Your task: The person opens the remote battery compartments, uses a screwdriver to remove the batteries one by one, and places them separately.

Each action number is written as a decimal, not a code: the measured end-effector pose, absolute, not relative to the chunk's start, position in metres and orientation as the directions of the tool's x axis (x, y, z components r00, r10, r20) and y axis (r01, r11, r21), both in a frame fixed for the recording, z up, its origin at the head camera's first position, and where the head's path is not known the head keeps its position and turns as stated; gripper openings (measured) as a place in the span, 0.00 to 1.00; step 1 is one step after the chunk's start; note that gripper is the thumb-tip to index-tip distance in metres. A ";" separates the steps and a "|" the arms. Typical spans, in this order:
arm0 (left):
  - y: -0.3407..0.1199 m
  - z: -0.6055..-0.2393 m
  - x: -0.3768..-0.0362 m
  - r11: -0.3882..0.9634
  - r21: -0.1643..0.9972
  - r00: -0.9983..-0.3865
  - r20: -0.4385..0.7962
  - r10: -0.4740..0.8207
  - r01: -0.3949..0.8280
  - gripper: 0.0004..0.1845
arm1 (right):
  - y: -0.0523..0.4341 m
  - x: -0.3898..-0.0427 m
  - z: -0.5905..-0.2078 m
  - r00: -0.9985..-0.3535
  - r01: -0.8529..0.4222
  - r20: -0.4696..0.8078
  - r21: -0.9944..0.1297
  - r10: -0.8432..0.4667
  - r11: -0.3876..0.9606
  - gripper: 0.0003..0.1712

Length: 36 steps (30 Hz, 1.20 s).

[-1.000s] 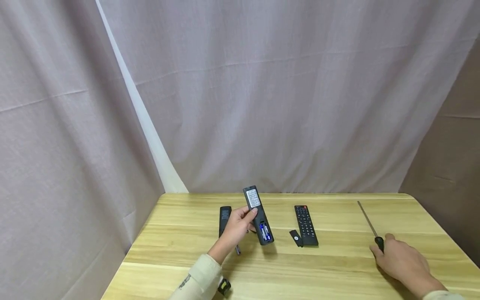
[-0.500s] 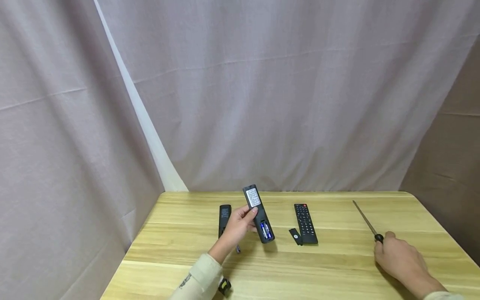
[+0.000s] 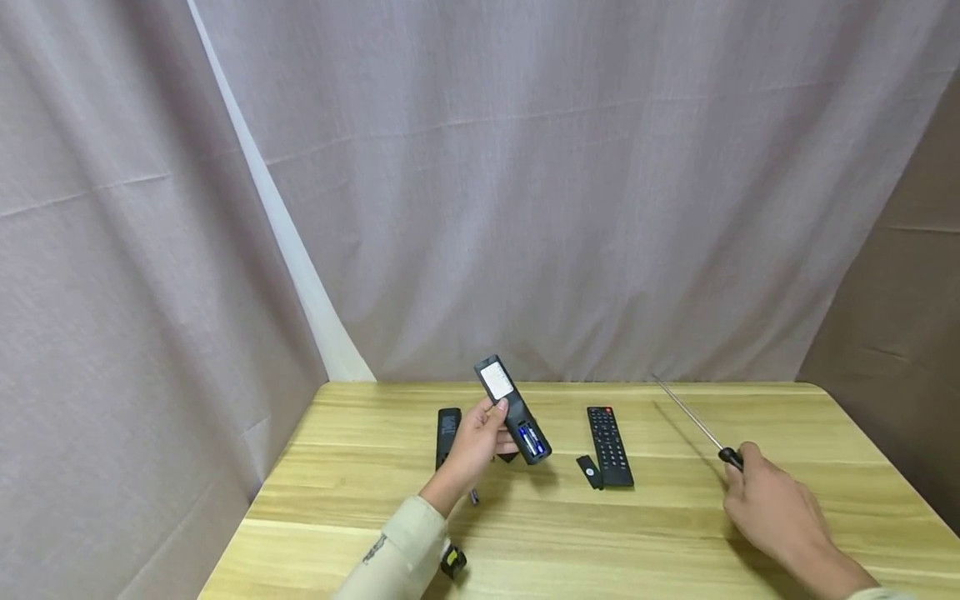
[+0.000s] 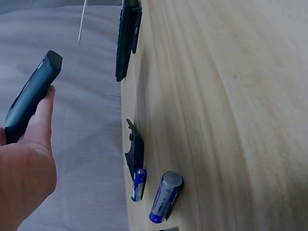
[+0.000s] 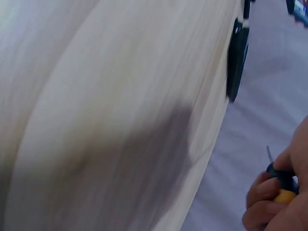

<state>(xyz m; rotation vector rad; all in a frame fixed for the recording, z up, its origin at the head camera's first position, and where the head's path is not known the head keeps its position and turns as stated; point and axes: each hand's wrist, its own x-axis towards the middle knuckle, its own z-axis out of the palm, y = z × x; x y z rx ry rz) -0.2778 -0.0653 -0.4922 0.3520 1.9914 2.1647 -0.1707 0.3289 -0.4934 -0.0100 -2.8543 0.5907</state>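
My left hand (image 3: 472,446) holds a black remote control (image 3: 517,408) above the table, its back with the white label facing me. Two blue batteries (image 3: 532,440) lie in its uncovered compartment. My right hand (image 3: 776,504) grips a screwdriver (image 3: 729,457) by its handle, which shows black and yellow in the right wrist view. Its long thin shaft points away and to the left, raised off the tabletop. Below my left hand, the left wrist view shows two loose batteries, a larger one (image 4: 166,197) and a smaller one (image 4: 138,185), beside a black cover (image 4: 135,151).
Right of centre a black remote (image 3: 611,446) lies buttons up, with a small black cover (image 3: 590,472) against its left side. Another remote (image 3: 447,433) lies partly behind my left hand. A black and yellow object (image 3: 453,561) sits near my left sleeve. Curtains stand behind the wooden table (image 3: 337,475).
My right hand has lifted the screwdriver off the table and moved it left. My left hand has raised and tilted the remote slightly.
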 end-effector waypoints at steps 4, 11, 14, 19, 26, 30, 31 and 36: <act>-0.065 -0.491 -0.279 -0.111 0.994 -0.948 0.057 0.312 0.023 0.24 | 0.307 -0.164 -0.491 -0.950 -0.099 0.312 -0.369 0.022 0.924 0.12; -0.061 -0.490 -0.281 -0.152 0.988 -0.947 0.059 0.315 0.011 0.23 | 0.277 -0.158 -0.489 -0.795 -0.299 0.598 -0.246 -0.099 0.922 0.12; -0.059 -0.487 -0.283 -0.163 0.987 -0.954 0.057 0.293 0.009 0.24 | 0.268 -0.156 -0.486 -0.731 -0.377 0.664 -0.204 -0.155 0.904 0.14; -0.056 -0.480 -0.290 -0.217 0.976 -0.973 0.061 0.221 0.011 0.23 | 0.256 -0.152 -0.480 -0.626 -0.503 0.740 -0.141 -0.246 0.853 0.12; -0.055 -0.473 -0.292 -0.304 0.953 -0.985 0.049 0.166 -0.004 0.22 | 0.246 -0.144 -0.477 -0.590 -0.589 0.747 -0.138 -0.307 0.796 0.13; -0.054 -0.470 -0.292 -0.304 0.953 -0.987 0.056 0.154 0.007 0.22 | 0.244 -0.144 -0.476 -0.587 -0.598 0.747 -0.142 -0.311 0.789 0.13; -0.054 -0.469 -0.293 -0.302 0.953 -0.986 0.059 0.153 0.011 0.22 | 0.243 -0.144 -0.475 -0.585 -0.599 0.748 -0.137 -0.314 0.789 0.13; -0.054 -0.468 -0.294 -0.308 0.951 -0.986 0.066 0.152 0.016 0.22 | 0.242 -0.144 -0.474 -0.589 -0.585 0.740 -0.113 -0.324 0.803 0.12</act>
